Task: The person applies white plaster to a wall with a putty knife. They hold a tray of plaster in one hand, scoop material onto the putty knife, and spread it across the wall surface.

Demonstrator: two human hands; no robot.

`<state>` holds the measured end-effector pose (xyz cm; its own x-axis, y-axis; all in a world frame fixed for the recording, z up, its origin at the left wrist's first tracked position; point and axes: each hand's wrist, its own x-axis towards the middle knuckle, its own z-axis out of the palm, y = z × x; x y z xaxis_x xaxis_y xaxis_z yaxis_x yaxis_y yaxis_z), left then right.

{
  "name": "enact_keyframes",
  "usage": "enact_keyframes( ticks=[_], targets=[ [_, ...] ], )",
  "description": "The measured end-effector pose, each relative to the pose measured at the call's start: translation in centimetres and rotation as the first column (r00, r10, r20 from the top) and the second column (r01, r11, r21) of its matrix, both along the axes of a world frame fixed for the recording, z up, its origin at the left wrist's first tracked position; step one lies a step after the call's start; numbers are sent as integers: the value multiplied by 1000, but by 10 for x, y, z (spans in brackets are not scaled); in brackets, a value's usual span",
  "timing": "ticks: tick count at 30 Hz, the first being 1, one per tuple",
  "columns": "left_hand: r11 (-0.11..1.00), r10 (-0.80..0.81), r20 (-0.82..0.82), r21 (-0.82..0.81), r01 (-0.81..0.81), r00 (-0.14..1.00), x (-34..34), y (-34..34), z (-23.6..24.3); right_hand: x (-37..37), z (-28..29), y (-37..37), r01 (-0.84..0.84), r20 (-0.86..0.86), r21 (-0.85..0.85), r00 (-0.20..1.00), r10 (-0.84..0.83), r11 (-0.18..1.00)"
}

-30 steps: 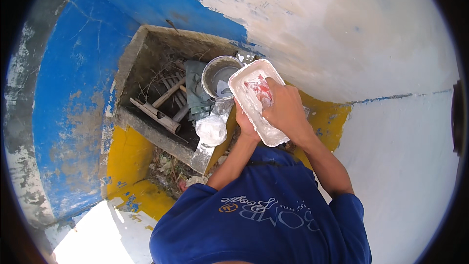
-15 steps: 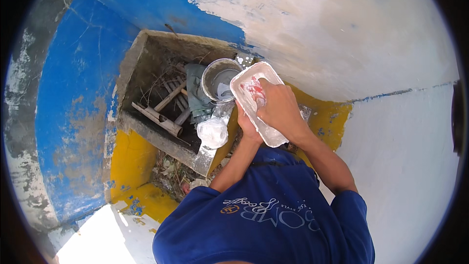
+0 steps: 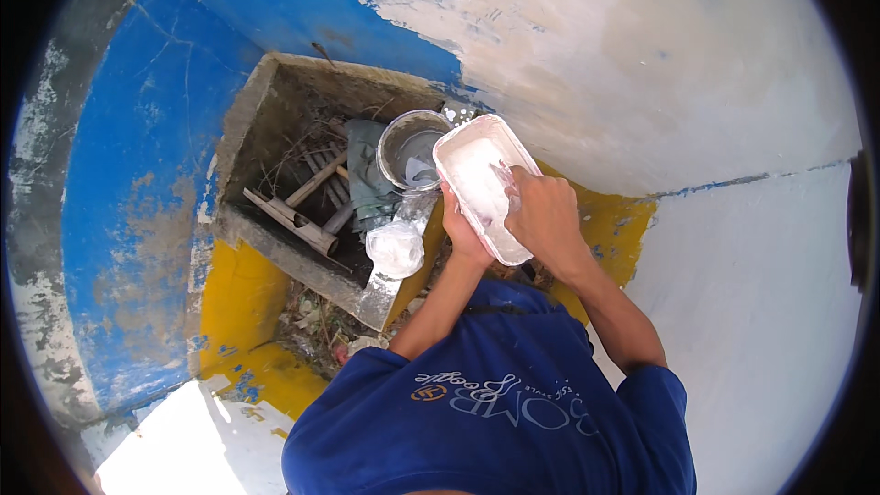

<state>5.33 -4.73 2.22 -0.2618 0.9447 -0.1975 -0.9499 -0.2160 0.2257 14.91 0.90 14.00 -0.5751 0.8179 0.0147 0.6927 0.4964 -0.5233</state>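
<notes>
A shallow, white-smeared rectangular tray (image 3: 467, 152) with rounded corners is tilted in front of me, white paste spread over its inside. My left hand (image 3: 463, 227) grips it by the left side, fingers partly hidden underneath. Over the tray's right side, my right hand (image 3: 550, 218) is closed, its fingertips reaching inside. A thin, pale, flat edge shows at those fingers, but its kind cannot be made out. Just left of the tray stands a round bucket (image 3: 390, 136) with grey, wet-looking contents. A crumpled white plastic bag (image 3: 395, 249) sits nearer, on the ledge.
A concrete box (image 3: 246, 133) holds dry twigs, bamboo pieces (image 3: 302, 225) and a grey-green cloth (image 3: 367, 165). Its near ledge (image 3: 378, 301) is white-smeared. Walls stand close: blue (image 3: 147, 156) at left, whitish (image 3: 660, 55) at right, with yellow lower parts (image 3: 240, 298). Debris (image 3: 316, 321) lies below.
My right hand has shifted to the right and slightly nearer across the tray. The red patch seen inside the tray no longer shows; white paste is visible there. My left hand keeps its hold.
</notes>
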Motion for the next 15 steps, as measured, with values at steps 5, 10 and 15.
enact_keyframes(
  ticks=[5, 10, 15],
  targets=[
    [1000, -10, 45, 22, 9, 999, -1, 1, -8, -10, 1, -3, -22, -170, -18, 985, 18, 1000],
    [992, 5, 68, 127, -14, 998, -8, -1, -13, -12, 5, -3, 6, -190, -23, 982, -10, 1000],
    [992, 40, 63, 118, -47, 997, -12, 1, -13, -17, 16, -3, 49, -143, 5, 989, -48, 999]
  ],
)
